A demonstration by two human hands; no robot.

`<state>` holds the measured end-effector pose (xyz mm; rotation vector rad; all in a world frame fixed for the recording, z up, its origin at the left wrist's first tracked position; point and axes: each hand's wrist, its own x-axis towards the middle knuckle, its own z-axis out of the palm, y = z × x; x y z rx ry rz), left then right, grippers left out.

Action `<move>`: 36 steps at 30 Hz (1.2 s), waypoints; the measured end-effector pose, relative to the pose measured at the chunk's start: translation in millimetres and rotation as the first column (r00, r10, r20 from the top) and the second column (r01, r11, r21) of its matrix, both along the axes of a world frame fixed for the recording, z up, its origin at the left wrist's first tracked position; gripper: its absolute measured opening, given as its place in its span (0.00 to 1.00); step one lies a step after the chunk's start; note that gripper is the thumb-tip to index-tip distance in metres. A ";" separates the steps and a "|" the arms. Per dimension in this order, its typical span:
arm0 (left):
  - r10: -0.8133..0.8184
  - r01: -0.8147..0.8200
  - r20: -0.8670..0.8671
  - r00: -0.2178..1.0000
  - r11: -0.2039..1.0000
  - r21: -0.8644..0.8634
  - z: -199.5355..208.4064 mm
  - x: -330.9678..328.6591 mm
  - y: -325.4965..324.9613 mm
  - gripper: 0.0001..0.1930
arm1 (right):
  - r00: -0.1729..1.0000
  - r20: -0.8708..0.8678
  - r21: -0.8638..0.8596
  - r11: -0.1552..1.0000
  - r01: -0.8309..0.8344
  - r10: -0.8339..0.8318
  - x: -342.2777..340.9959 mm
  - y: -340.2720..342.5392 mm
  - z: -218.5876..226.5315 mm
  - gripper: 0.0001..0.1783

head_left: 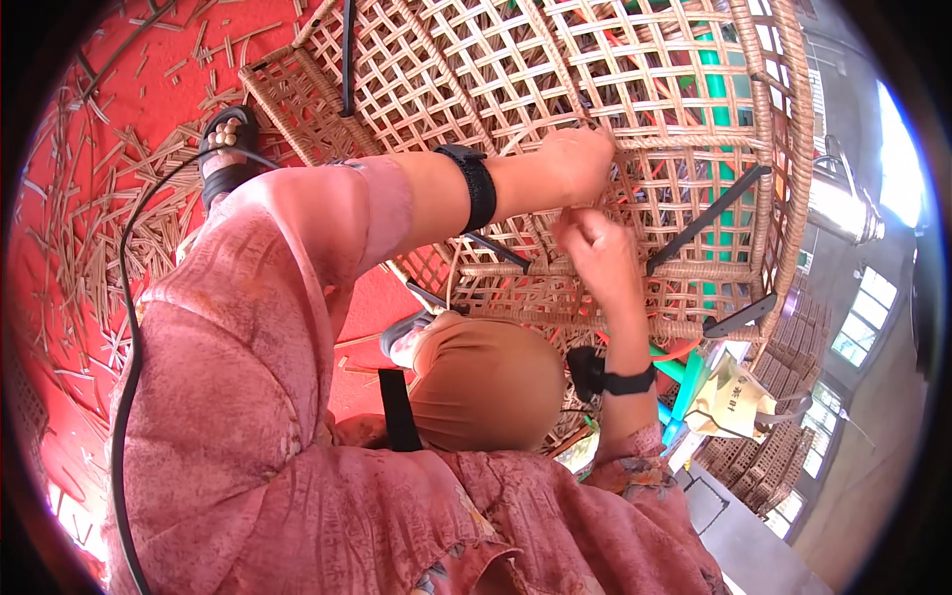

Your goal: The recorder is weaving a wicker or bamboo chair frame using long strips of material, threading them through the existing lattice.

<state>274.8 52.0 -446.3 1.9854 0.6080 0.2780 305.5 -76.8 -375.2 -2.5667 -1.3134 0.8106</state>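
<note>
A large open-weave wicker panel [654,59] with thick wrapped edges stands before me, tan and brown. My left hand [578,164] is closed against a wrapped rib of it; its fingertips are mostly hidden. Just below, my right hand [602,253] is closed in a pinch close to the weave, and whatever sits between its fingers is too small to make out. One pale strand [531,129] curves over the weave to my left hand. Dark flat strips [709,218] cross parts of the panel.
Cut wicker pieces [109,223] litter the red floor covering [263,30] at left. Green tubes [716,99] show behind the weave. My brown-covered knee [486,382] is below the panel. At right are a yellow bag [732,397] and stacked woven items [759,461]. A black cable [124,397] hangs at left.
</note>
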 end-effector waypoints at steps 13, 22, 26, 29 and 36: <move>-0.005 -0.002 -0.092 0.996 0.998 -0.067 -1.7 -8.6 20.0 0.10 | 0.427 -0.269 -0.304 0.497 0.813 -0.863 -65.7 -273.9 8.0 0.29; 0.025 -0.018 -0.174 0.984 0.999 0.041 -12.4 -2.6 34.9 0.10 | 0.983 -0.161 -0.710 0.702 -0.055 -0.085 -49.6 -367.6 -39.9 0.25; 0.020 -0.009 -0.196 0.980 0.998 0.058 -4.8 -10.1 45.1 0.14 | 0.912 -0.071 -0.014 0.915 0.403 -0.403 -22.9 -130.8 5.6 0.15; 0.015 0.003 -0.201 0.980 0.996 0.089 2.9 -12.9 49.8 0.15 | 0.866 -0.318 0.323 0.814 0.482 -0.386 7.6 -39.6 -6.4 0.18; -0.055 0.079 -0.186 0.981 0.989 0.127 6.7 -7.9 59.8 0.16 | 0.895 -0.161 0.450 0.776 0.442 -0.417 48.6 49.5 -45.7 0.14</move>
